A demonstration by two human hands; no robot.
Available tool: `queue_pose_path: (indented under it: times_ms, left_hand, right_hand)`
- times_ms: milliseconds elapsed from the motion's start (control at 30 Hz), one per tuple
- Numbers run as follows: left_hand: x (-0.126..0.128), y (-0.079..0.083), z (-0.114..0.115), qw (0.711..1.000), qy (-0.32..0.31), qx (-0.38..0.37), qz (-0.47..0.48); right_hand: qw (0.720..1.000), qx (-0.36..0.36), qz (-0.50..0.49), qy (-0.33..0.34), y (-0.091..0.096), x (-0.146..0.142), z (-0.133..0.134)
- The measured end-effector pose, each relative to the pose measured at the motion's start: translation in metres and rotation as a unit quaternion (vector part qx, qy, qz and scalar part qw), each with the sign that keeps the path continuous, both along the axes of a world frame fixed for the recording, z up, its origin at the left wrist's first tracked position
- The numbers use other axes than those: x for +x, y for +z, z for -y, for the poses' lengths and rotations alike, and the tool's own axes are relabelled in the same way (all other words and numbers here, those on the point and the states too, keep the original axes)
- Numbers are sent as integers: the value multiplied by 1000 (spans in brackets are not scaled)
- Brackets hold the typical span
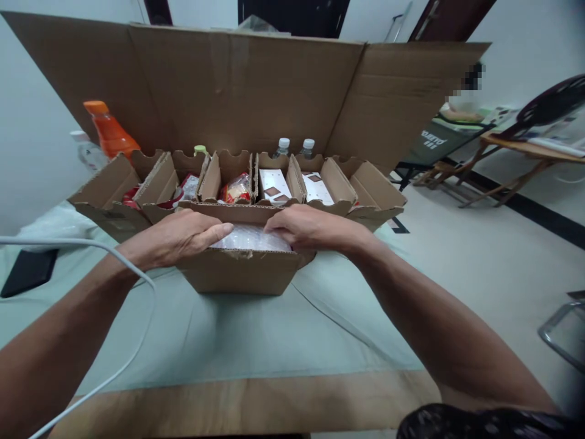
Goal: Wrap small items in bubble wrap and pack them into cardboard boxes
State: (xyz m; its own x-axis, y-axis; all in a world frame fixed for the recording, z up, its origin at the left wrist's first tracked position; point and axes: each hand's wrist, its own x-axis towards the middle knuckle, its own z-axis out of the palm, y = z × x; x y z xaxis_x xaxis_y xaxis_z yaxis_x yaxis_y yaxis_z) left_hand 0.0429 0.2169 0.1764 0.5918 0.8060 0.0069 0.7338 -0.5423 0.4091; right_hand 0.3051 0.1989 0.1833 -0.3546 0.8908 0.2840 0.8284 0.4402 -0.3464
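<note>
A small open cardboard box (242, 274) stands in front of me on the cloth, with clear bubble wrap (256, 239) filling its top. My left hand (185, 236) grips the box's left side, its thumb lying over the wrap and its other fingers mostly hidden. At the right side my right hand (307, 227) is closed around the box wall, with curled fingertips touching the wrap. Just behind stands a row of narrow cardboard bins. One holds a red-and-clear packet (236, 188); two others hold white cards with brown squares (274, 185).
A tall cardboard panel (283, 91) rises behind the bins. Bottles stand there, including an orange one (114, 135). A white cable (153, 305) crosses my left arm. A black flat object (30, 272) lies at left. A wooden chair (516, 143) and another person are at right.
</note>
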Motion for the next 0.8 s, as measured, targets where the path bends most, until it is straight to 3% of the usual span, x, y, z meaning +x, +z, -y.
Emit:
queue_pose_path:
  times_ms: [67,133,200,233,367,433,500,600,733,800]
  left_hand:
    - [-15,-10,24,985,57,115,116]
    - [-32,-28,51,927,186,224,237]
    - [-46,-55,71,865,304,247,312]
    - [-49,-69,75,854,326,215,344]
    - [-34,-113,62,871,269,27,411]
    - [-18,-123,53,865,244,-16,437]
    - [-7,-128,57,855,237,-17,461]
    - [-18,-138,99,847,257,-3,465]
    - [-74,-157,174,826,342,45,446]
    - [-100,-153,188,813,393,89,420]
  right_hand:
    - [998,50,-41,-4,0,19,30]
    - [985,116,-111,-57,-11,38,64]
    - [975,114,-161,-102,-34,48,89]
    - [975,83,-174,-107,-49,49,96]
    - [968,-30,-235,-85,-103,27,84]
    - [959,-33,-270,-73,-119,12,72]
    - [956,-8,-284,-78,-129,1,73]
    - [961,43,-264,-78,-139,-13,105]
    - [972,88,-216,-11,-145,-50,154]
    - [974,79,-211,26,-139,-73,153]
